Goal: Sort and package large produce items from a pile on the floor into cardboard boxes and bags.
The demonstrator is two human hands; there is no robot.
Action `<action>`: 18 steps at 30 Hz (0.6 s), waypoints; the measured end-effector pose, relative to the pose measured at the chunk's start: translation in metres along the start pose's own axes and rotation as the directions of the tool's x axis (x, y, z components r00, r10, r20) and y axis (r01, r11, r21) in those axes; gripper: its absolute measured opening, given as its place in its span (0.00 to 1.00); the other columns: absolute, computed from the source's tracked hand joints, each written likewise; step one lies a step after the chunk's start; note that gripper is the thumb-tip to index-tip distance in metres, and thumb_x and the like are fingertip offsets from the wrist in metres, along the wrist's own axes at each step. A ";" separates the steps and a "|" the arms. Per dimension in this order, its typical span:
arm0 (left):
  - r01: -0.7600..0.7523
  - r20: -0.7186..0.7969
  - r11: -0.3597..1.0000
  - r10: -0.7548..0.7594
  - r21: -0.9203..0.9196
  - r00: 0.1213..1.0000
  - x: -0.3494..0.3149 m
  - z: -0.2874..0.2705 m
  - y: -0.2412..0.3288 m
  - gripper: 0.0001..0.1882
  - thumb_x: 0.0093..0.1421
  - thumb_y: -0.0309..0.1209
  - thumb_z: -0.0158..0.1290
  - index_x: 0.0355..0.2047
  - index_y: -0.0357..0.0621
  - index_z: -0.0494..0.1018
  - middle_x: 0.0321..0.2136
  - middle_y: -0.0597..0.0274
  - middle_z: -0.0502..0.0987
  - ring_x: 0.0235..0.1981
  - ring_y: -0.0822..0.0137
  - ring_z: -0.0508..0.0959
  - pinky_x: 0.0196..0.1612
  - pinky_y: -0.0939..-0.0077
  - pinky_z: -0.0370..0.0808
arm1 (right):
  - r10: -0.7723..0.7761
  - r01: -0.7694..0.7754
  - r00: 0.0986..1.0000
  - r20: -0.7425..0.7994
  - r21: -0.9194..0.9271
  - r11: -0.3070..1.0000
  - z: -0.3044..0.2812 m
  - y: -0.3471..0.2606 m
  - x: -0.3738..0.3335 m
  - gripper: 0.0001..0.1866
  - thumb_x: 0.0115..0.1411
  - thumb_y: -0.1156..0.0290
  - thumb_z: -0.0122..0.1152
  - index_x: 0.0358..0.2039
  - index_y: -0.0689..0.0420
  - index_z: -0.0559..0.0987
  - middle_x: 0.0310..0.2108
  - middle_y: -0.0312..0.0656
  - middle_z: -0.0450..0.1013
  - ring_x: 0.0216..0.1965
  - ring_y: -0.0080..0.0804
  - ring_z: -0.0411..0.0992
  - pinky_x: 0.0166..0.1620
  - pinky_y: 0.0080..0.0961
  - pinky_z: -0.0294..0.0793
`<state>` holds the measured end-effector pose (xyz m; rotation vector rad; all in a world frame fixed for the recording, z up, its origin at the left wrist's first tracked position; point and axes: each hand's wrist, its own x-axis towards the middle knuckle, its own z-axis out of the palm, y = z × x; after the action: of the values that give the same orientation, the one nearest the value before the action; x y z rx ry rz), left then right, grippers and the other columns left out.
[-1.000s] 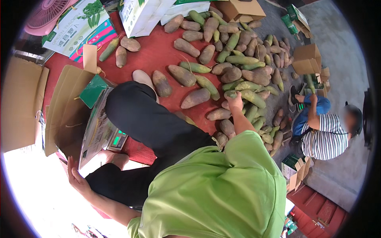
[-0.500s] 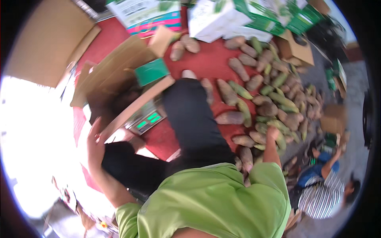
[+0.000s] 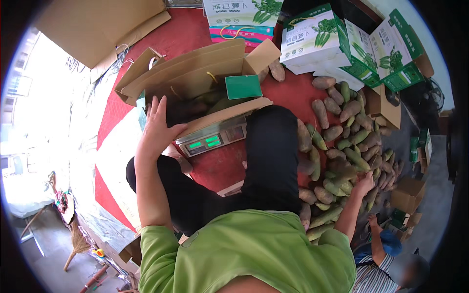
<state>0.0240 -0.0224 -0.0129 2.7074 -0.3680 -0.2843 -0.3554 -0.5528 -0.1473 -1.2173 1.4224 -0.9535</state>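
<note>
My left hand (image 3: 157, 128) is open, its fingers spread over the near left corner of an open cardboard box (image 3: 222, 117). Dark shapes, hard to make out, lie in the box's shadowed inside. The box rests on a digital scale (image 3: 213, 140) with lit green displays. On my right, my right hand (image 3: 364, 184) is closed at the pile of radishes (image 3: 359, 158), some green and some brownish. It appears to grip a radish (image 3: 343, 177), smeared by motion; its fingertips are partly hidden.
White and green printed cartons (image 3: 312, 44) stand at the back on the red mat (image 3: 185, 29). A large cardboard sheet (image 3: 102, 29) is at the far left. Another person (image 3: 378, 263) sits at the lower right. A straw broom (image 3: 77, 241) lies lower left.
The view has swung, shifting the box and scale rightward in the picture. My left hand now lies spread on the box's corner. My right hand has moved right and down among the radishes.
</note>
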 end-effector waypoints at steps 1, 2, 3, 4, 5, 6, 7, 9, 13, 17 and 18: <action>-0.016 -0.020 0.998 0.017 0.056 1.000 -0.001 -0.001 0.001 0.46 0.46 0.37 0.63 0.61 0.35 0.52 0.63 0.38 0.49 0.65 0.45 0.50 0.64 0.61 0.54 | -0.011 0.011 1.000 0.005 -0.001 1.000 0.016 -0.021 -0.014 0.15 0.63 0.58 0.50 0.29 0.57 0.73 0.24 0.36 0.70 0.26 0.27 0.69 0.31 0.25 0.68; -0.012 -0.027 0.999 0.014 0.047 1.000 -0.002 -0.001 0.001 0.46 0.46 0.37 0.63 0.61 0.35 0.52 0.63 0.38 0.49 0.65 0.45 0.50 0.64 0.61 0.54 | -0.018 0.011 0.997 0.072 0.089 0.996 0.031 -0.037 -0.025 0.14 0.64 0.59 0.51 0.29 0.57 0.71 0.24 0.36 0.68 0.25 0.27 0.67 0.31 0.26 0.66; 0.008 -0.045 0.999 -0.006 0.048 0.999 -0.004 -0.001 0.003 0.48 0.44 0.37 0.64 0.61 0.34 0.52 0.63 0.37 0.48 0.65 0.43 0.48 0.64 0.60 0.53 | -0.031 0.006 0.990 0.140 0.178 0.984 0.049 -0.056 -0.037 0.13 0.64 0.60 0.51 0.29 0.57 0.70 0.24 0.35 0.66 0.25 0.27 0.65 0.30 0.27 0.64; 0.027 -0.065 0.998 -0.024 0.050 0.998 -0.006 -0.002 0.003 0.50 0.42 0.37 0.66 0.61 0.34 0.52 0.63 0.37 0.47 0.65 0.41 0.45 0.64 0.58 0.53 | -0.041 0.014 0.988 0.147 0.179 0.984 0.068 -0.077 -0.054 0.13 0.64 0.60 0.51 0.29 0.57 0.70 0.24 0.35 0.66 0.25 0.27 0.65 0.30 0.27 0.64; 0.031 -0.070 0.999 -0.028 0.040 0.997 -0.007 0.000 0.001 0.50 0.42 0.37 0.66 0.61 0.34 0.52 0.63 0.37 0.47 0.65 0.41 0.45 0.64 0.58 0.53 | -0.123 0.053 0.954 0.274 0.249 0.967 0.087 -0.100 -0.074 0.13 0.64 0.60 0.50 0.29 0.57 0.70 0.25 0.35 0.66 0.26 0.26 0.64 0.32 0.26 0.64; 0.053 -0.105 0.997 -0.047 0.056 0.993 -0.009 0.001 -0.001 0.51 0.41 0.37 0.66 0.62 0.36 0.51 0.64 0.39 0.47 0.65 0.42 0.44 0.64 0.58 0.52 | -0.207 0.075 0.896 0.393 0.324 0.943 0.106 -0.122 -0.093 0.14 0.65 0.60 0.49 0.29 0.57 0.69 0.26 0.36 0.65 0.28 0.26 0.64 0.34 0.25 0.64; 0.075 -0.136 0.995 -0.065 0.067 0.989 -0.010 0.002 -0.004 0.53 0.40 0.36 0.67 0.63 0.39 0.50 0.64 0.40 0.46 0.66 0.43 0.43 0.64 0.58 0.52 | -0.283 0.113 0.833 0.475 0.356 0.928 0.124 -0.147 -0.112 0.14 0.66 0.61 0.47 0.28 0.57 0.67 0.26 0.36 0.64 0.30 0.27 0.64 0.34 0.24 0.63; 0.084 -0.149 0.996 -0.078 0.039 0.986 -0.013 0.000 -0.010 0.53 0.39 0.36 0.68 0.63 0.39 0.50 0.64 0.40 0.46 0.66 0.42 0.42 0.64 0.57 0.52 | -0.418 0.126 0.656 0.628 0.456 0.881 0.158 -0.194 -0.142 0.15 0.67 0.62 0.44 0.25 0.56 0.63 0.25 0.35 0.60 0.31 0.30 0.63 0.34 0.24 0.60; 0.104 -0.159 0.994 -0.106 -0.022 0.982 -0.017 -0.007 -0.017 0.56 0.35 0.34 0.69 0.63 0.40 0.50 0.65 0.41 0.45 0.66 0.42 0.40 0.64 0.55 0.52 | -0.549 -0.006 0.274 0.790 0.572 0.820 0.226 -0.275 -0.201 0.16 0.68 0.63 0.40 0.23 0.57 0.59 0.24 0.36 0.55 0.34 0.34 0.63 0.34 0.26 0.58; 0.099 -0.152 0.993 -0.108 -0.064 0.982 -0.020 -0.011 -0.021 0.57 0.33 0.33 0.70 0.63 0.41 0.50 0.64 0.41 0.45 0.66 0.41 0.40 0.64 0.55 0.52 | -0.547 -0.033 0.091 0.832 0.552 0.833 0.284 -0.303 -0.261 0.17 0.67 0.62 0.41 0.28 0.62 0.68 0.26 0.38 0.64 0.34 0.33 0.70 0.32 0.22 0.62; 0.097 -0.157 0.995 -0.102 -0.036 0.982 -0.020 -0.011 -0.023 0.57 0.32 0.34 0.70 0.62 0.39 0.51 0.64 0.40 0.46 0.66 0.41 0.40 0.63 0.55 0.55 | -0.531 -0.078 0.069 0.844 0.536 0.841 0.298 -0.303 -0.278 0.17 0.67 0.63 0.42 0.29 0.64 0.71 0.27 0.39 0.67 0.34 0.32 0.72 0.32 0.20 0.64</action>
<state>0.0126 0.0075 -0.0094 2.7018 -0.1814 -0.0987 -0.0027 -0.3249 0.1379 -1.2752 -0.2030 -0.3378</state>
